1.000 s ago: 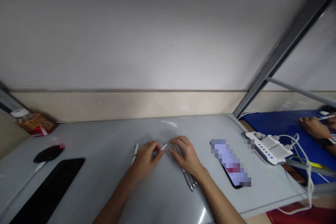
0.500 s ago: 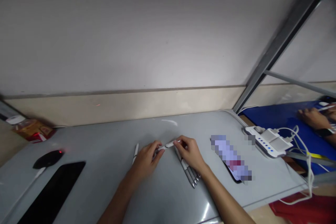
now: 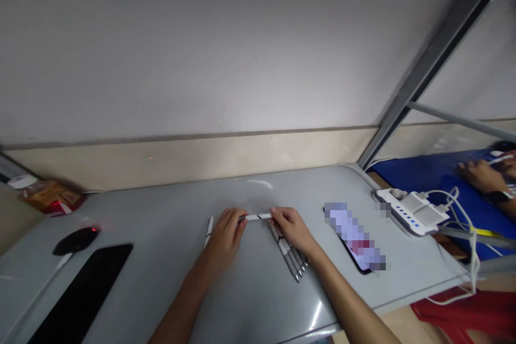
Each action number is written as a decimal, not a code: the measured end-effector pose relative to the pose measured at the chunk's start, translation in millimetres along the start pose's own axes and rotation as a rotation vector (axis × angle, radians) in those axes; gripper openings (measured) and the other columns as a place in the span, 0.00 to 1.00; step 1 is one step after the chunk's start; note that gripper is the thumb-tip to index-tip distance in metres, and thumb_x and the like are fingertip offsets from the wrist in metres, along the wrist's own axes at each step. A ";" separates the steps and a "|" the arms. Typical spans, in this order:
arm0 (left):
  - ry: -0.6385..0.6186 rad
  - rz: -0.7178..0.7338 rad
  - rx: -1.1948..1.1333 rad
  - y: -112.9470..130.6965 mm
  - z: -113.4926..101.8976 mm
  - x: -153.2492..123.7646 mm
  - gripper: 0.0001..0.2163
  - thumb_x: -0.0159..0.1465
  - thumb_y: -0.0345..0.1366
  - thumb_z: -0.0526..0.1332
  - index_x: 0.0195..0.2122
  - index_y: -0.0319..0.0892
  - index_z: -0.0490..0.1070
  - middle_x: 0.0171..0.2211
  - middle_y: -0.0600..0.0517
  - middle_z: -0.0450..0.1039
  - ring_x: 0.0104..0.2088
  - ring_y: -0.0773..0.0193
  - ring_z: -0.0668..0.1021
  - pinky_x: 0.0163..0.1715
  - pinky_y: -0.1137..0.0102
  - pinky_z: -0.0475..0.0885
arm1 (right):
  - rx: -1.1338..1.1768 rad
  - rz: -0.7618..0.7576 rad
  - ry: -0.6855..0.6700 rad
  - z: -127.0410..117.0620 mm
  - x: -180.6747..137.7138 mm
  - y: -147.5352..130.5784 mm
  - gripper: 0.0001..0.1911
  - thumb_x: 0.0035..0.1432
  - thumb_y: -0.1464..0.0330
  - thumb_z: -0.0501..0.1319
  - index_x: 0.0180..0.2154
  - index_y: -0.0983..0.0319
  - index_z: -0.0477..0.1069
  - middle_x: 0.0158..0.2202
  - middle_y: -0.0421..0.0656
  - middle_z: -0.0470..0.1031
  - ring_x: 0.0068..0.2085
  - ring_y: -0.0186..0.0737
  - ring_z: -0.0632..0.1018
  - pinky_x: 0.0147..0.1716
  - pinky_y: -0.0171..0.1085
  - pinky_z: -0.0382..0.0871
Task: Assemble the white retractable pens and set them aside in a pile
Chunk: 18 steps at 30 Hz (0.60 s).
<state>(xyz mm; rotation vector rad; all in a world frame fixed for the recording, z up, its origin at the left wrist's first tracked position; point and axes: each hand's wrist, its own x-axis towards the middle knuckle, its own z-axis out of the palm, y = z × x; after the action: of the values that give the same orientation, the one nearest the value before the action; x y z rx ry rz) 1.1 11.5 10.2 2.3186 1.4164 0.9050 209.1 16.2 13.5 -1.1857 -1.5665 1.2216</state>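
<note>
A white and grey pen (image 3: 258, 216) lies level between my two hands, above the grey desk (image 3: 169, 279). My left hand (image 3: 226, 234) is closed on its left end, thumb and fingers pinching it. The other end sits in the closed fingers of my right hand (image 3: 291, 228). Beneath and beside my right hand rest several grey and white pens (image 3: 291, 262) in a row, their silver tips pointing toward me; the hand partly covers them. Another white pen (image 3: 209, 230) lies just left of my left hand, partly hidden behind it.
A phone (image 3: 357, 242) lies right of the pens, near a white power strip (image 3: 407, 212) with cables. To the left are a black mouse (image 3: 76, 241), a black flat object (image 3: 84, 295) and a bottle (image 3: 50, 196). Another person's hand (image 3: 481, 178) is over the blue desk (image 3: 427, 174).
The pen between my hands has gone from slightly tilted to nearly level, and more of its white barrel shows. My left hand has shifted a little to the left. The other pens stay put.
</note>
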 end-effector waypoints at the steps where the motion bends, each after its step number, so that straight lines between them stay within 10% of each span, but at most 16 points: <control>1: -0.013 -0.001 0.004 -0.7 0.3 -0.1 0.09 0.69 0.37 0.47 0.41 0.44 0.66 0.38 0.51 0.70 0.42 0.63 0.72 0.44 0.66 0.67 | 0.001 0.007 0.006 -0.4 0.4 0.1 0.27 0.62 0.49 0.49 0.23 0.63 0.64 0.17 0.35 0.53 0.20 0.30 0.57 0.20 0.32 0.49; 12: 0.017 0.033 0.150 -7.8 0.4 1.5 0.14 0.66 0.31 0.45 0.28 0.43 0.66 0.26 0.51 0.70 0.31 0.62 0.71 0.36 0.66 0.65 | -0.162 -0.129 -0.014 -2.2 -4.2 -7.9 0.22 0.65 0.55 0.50 0.25 0.62 0.66 0.20 0.36 0.60 0.24 0.32 0.62 0.25 0.32 0.55; 18: 0.030 -0.058 0.093 -12.7 2.9 1.0 0.14 0.68 0.36 0.46 0.30 0.43 0.66 0.30 0.51 0.71 0.33 0.62 0.72 0.36 0.67 0.66 | -0.254 -0.303 0.081 -0.6 -4.3 -8.4 0.12 0.63 0.63 0.54 0.42 0.60 0.73 0.35 0.43 0.73 0.34 0.37 0.72 0.33 0.34 0.63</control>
<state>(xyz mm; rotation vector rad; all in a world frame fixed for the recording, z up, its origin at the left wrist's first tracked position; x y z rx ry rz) -5.6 18.7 1.6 2.3254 1.5614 0.8788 209.0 11.4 21.7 -1.0877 -1.8012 0.7876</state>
